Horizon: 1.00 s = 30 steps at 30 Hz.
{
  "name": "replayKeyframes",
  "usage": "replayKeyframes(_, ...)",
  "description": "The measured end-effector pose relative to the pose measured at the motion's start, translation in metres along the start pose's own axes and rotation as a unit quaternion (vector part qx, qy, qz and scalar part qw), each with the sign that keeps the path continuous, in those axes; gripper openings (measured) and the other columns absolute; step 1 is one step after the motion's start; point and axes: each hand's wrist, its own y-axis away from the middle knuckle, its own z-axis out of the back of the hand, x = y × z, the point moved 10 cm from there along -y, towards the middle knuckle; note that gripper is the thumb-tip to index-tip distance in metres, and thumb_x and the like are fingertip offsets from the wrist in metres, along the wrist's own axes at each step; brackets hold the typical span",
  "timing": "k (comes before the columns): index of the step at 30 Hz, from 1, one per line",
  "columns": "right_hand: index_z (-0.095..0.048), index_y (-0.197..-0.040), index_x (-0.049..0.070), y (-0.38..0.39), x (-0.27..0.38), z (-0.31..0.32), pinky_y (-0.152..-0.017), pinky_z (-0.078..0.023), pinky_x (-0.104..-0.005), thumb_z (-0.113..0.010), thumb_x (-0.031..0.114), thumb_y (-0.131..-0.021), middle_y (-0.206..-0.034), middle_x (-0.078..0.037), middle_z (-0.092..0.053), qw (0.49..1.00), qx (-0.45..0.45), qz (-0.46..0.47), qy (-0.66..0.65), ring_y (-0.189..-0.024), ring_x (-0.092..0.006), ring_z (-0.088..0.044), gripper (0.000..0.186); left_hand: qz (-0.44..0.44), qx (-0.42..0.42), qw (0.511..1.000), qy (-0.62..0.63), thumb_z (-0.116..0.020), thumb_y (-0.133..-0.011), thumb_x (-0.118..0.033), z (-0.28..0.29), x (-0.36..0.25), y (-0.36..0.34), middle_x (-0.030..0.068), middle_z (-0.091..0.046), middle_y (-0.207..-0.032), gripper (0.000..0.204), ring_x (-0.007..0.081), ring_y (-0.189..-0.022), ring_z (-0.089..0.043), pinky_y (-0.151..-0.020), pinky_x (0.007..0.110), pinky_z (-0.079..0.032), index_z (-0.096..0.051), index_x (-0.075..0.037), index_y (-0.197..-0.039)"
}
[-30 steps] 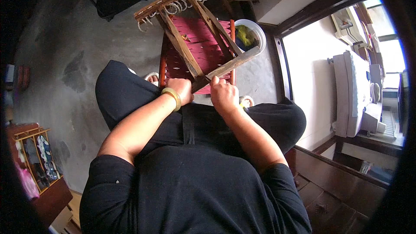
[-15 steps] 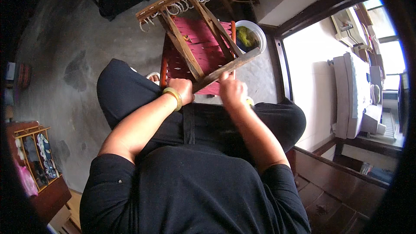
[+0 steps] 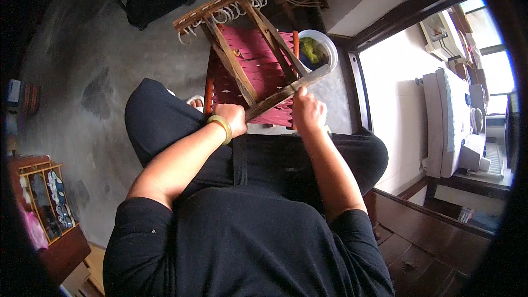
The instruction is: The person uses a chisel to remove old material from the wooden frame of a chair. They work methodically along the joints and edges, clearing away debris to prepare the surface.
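Left hand [image 3: 234, 120]: fingers clenched on the lower left end of the near bar [image 3: 288, 93] of the wooden frame [image 3: 232, 61]. Right hand [image 3: 309, 110]: fingers curled, up against the bar's underside further right. Can't tell from my feed whether they pinch anything or just press the wood; motion blur and the angle hide it.

The frame sits ahead of the knees, tilted over the pink woven seat [image 3: 250, 49], far bar [image 3: 219, 5] away from the body with white cord [image 3: 228, 14] looped along it. Near bar's right end overlaps the rim of the white bucket [image 3: 334, 55] in my view — can't confirm contact.

My read: working along the near bar, left as anchor, right doing the fine part. To do it well I'd keep the left grip firm at the end so the frame can't twist, work the right fingers close to the wood, short even strokes. Main risk, I'd judge: the free right end swinging into the bucket — brace the bar against any sideways pull.
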Motion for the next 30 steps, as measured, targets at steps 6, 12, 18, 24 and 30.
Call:
replayKeyframes(6, -0.054, -0.087, 0.01, 0.025, 0.067, -0.016, -0.049, -0.053, -0.0326, -0.05, 0.017, -0.085, -0.073, -0.009, -0.064, 0.99, 0.05, 0.126, 0.022, -0.059, -0.021, -0.066, 0.008, -0.005, 0.004, 1.0, -0.003, -0.071, -0.065, -0.034, -0.002, -0.002, 0.001, 0.0191, -0.067, -0.082, 0.035, 0.0346, -0.081, -0.066, -0.074, 0.044, -0.05, -0.07, -0.004, -0.082)
replayKeyframes(12, -0.053, -0.084, 0.01, -0.037, -0.029, -0.008, -0.053, -0.053, -0.0343, -0.048, 0.019, -0.087, -0.068, -0.008, -0.064, 0.999, -0.005, 0.007, 0.031, -0.061, -0.0238, -0.067, 0.011, -0.004, -0.002, 1.0, 0.0, -0.063, -0.068, -0.031, -0.004, -0.002, -0.001, 0.0185, -0.067, -0.081, 0.031, 0.0349, -0.079, -0.066, -0.073, 0.044, -0.05, -0.069, -0.003, -0.08)
replayKeyframes(18, -0.052, -0.086, 0.011, 0.02, 0.047, -0.001, -0.05, -0.052, -0.033, -0.05, 0.019, -0.085, -0.07, -0.005, -0.061, 0.994, -0.005, 0.094, 0.049, -0.06, -0.0182, -0.065, 0.007, -0.011, 0.009, 1.0, -0.006, -0.068, -0.066, -0.033, 0.004, -0.003, 0.007, 0.0185, -0.068, -0.083, 0.033, 0.0345, -0.081, -0.066, -0.074, 0.044, -0.051, -0.07, -0.003, -0.081)
replayKeyframes(24, -0.053, -0.082, 0.011, 0.01, 0.029, -0.007, -0.048, -0.052, -0.0329, -0.05, 0.017, -0.084, -0.067, -0.007, -0.062, 0.996, -0.019, 0.077, 0.046, -0.056, -0.0203, -0.065, 0.007, -0.004, 0.006, 1.0, 0.002, -0.067, -0.065, -0.031, -0.003, 0.0, 0.004, 0.0194, -0.067, -0.081, 0.031, 0.0355, -0.08, -0.066, -0.073, 0.043, -0.051, -0.069, -0.004, -0.082)
replayKeyframes(30, -0.053, -0.088, 0.007, -0.019, -0.029, -0.006, -0.057, -0.052, -0.0411, -0.047, 0.015, -0.086, -0.073, -0.015, -0.064, 1.0, 0.011, -0.006, -0.014, -0.064, -0.0312, -0.066, 0.01, 0.001, -0.009, 1.0, 0.012, -0.063, -0.065, -0.027, 0.005, -0.002, 0.006, 0.0199, -0.067, -0.081, 0.028, 0.0353, -0.079, -0.066, -0.072, 0.044, -0.05, -0.069, -0.003, -0.078)
